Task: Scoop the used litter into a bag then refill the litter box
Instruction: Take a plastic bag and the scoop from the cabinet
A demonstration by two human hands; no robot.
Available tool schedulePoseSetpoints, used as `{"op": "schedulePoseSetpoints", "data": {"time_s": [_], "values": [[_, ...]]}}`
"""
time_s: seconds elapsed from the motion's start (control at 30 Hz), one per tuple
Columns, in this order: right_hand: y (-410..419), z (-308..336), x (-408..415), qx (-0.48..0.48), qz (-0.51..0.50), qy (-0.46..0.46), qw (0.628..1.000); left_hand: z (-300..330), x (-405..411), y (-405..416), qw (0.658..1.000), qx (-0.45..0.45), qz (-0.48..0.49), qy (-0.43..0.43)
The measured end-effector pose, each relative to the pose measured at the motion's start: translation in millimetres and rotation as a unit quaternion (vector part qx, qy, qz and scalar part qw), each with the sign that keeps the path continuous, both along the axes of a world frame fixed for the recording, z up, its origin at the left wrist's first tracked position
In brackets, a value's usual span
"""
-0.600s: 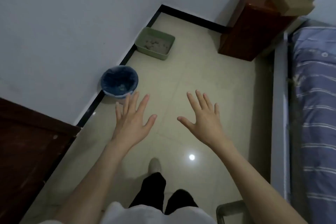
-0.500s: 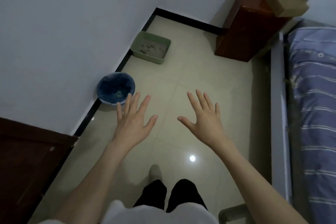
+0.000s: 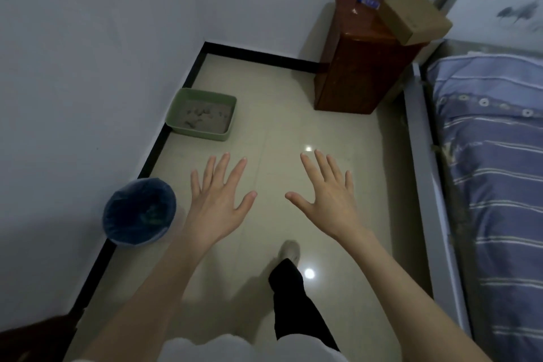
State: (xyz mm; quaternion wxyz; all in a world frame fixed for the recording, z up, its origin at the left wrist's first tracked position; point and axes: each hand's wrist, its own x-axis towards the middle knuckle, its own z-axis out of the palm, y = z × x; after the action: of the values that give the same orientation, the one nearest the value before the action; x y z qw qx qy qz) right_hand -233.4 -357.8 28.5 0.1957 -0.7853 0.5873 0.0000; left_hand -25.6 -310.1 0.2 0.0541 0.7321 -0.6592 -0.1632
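A green litter box (image 3: 178,109) sits on the tiled floor against the left wall, filled with grey litter (image 3: 214,122) that has several darker clumps in it. Nearer me along the same wall stands a round bin lined with a blue bag (image 3: 138,211). My left hand (image 3: 217,200) and my right hand (image 3: 327,195) are stretched out in front of me, fingers spread, palms down, holding nothing. Both hover above the floor, short of the litter box. The left hand is just right of the bin.
A brown wooden cabinet (image 3: 358,67) stands in the far corner with a cardboard box (image 3: 414,19) on top. A bed with a blue striped cover (image 3: 493,185) and grey frame runs along the right. My leg and shoe (image 3: 289,250) are on the floor below my hands.
The view has moved forward: the litter box and the bin now lie closer and lower in the frame. One foot has stepped ahead. Both hands stay spread and empty.
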Motion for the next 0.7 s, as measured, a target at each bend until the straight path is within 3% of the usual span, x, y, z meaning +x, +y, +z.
{"op": "schedulePoseSetpoints", "data": {"time_s": [0.47,0.7], "values": [[-258,1,-88,-0.010,-0.031,-0.004,0.999,8,-95,-279,0.998,-0.046,-0.049,0.002],[-381,-18,-97,0.003,-0.048,0.017,0.999,-9,-104,-409,0.997,0.008,-0.073,-0.009]]}}
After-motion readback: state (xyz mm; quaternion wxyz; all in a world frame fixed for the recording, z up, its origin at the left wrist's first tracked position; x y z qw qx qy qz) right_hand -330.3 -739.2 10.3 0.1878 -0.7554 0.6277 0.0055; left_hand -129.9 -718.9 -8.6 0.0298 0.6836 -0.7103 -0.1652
